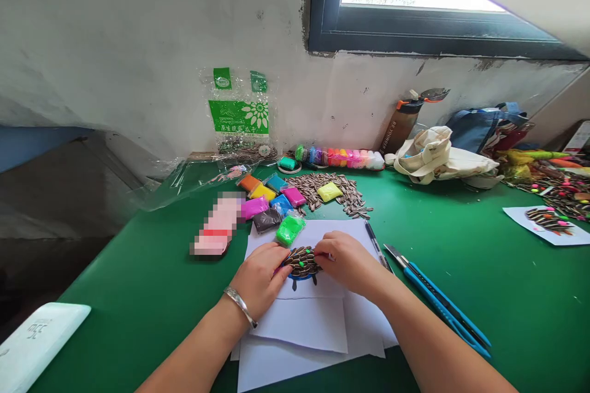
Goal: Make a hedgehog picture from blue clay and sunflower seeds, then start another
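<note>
On the white paper [304, 322] lies a small figure [302, 264] covered in overlapping striped sunflower seeds. Bright green dots sit among the seeds, a blue band runs along its lower edge, and two dark seeds stick out below like feet. My left hand [259, 279], with a silver bracelet at the wrist, grips the figure's left end between thumb and fingers. At the right end, the fingers of my right hand [345, 261] are pinched together against the seeds. What they hold, if anything, is hidden.
Packets of coloured clay [290, 229] and loose sunflower seeds [353, 196] lie beyond the paper. Right of it are a pen [375, 242] and a blue utility knife [442, 301] with its blade out. A seed-decorated card [548, 225] and cloth bag [442, 156] lie farther right.
</note>
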Motion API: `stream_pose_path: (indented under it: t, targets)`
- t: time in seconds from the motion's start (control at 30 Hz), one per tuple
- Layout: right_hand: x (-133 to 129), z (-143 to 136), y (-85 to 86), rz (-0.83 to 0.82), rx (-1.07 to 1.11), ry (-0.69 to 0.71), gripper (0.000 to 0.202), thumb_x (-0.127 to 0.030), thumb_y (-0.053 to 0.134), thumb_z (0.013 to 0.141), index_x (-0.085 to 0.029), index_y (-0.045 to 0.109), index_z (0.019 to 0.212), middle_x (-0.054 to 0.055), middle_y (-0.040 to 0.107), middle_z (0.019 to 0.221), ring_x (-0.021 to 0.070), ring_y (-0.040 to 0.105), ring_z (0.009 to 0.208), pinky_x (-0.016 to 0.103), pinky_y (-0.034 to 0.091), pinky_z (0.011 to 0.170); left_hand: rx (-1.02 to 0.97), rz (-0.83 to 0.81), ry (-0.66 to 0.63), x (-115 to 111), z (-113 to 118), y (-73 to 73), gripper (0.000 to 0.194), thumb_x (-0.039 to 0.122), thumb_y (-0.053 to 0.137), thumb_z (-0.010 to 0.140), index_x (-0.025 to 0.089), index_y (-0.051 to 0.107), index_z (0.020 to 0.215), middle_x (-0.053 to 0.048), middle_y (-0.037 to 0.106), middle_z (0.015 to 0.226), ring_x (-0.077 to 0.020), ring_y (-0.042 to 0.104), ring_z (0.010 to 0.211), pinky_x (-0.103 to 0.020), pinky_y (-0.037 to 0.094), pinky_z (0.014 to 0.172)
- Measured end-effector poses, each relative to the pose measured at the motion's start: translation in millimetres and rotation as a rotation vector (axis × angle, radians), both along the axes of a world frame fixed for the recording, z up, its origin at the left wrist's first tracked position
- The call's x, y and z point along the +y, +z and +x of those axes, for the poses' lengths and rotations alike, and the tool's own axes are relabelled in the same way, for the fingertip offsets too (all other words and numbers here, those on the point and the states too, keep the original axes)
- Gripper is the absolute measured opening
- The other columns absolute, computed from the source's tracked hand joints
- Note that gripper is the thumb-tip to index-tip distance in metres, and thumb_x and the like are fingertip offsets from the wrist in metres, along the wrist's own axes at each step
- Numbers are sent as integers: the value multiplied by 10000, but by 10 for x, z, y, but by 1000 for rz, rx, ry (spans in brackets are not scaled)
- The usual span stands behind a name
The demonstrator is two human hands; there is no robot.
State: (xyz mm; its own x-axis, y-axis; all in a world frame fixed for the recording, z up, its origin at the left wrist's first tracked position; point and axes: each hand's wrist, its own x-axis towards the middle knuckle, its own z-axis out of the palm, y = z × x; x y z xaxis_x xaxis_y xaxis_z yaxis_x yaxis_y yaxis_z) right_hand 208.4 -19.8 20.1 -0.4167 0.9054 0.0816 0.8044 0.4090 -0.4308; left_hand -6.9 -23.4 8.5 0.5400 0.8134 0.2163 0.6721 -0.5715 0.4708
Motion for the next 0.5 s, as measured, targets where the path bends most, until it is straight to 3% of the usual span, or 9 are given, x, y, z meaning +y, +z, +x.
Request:
stream_pose_path:
  t: [0.5]
  targets:
    - [-2, -76, -31, 51, -174, 10, 209, -156, 491, 802, -177, 631, 648, 20, 600, 668, 128, 483, 665, 255, 261, 612, 10, -1, -6, -7, 4, 6, 212, 192, 516, 842, 159, 615, 1027, -72, 651, 1016, -220, 555, 1001, -381, 447, 925]
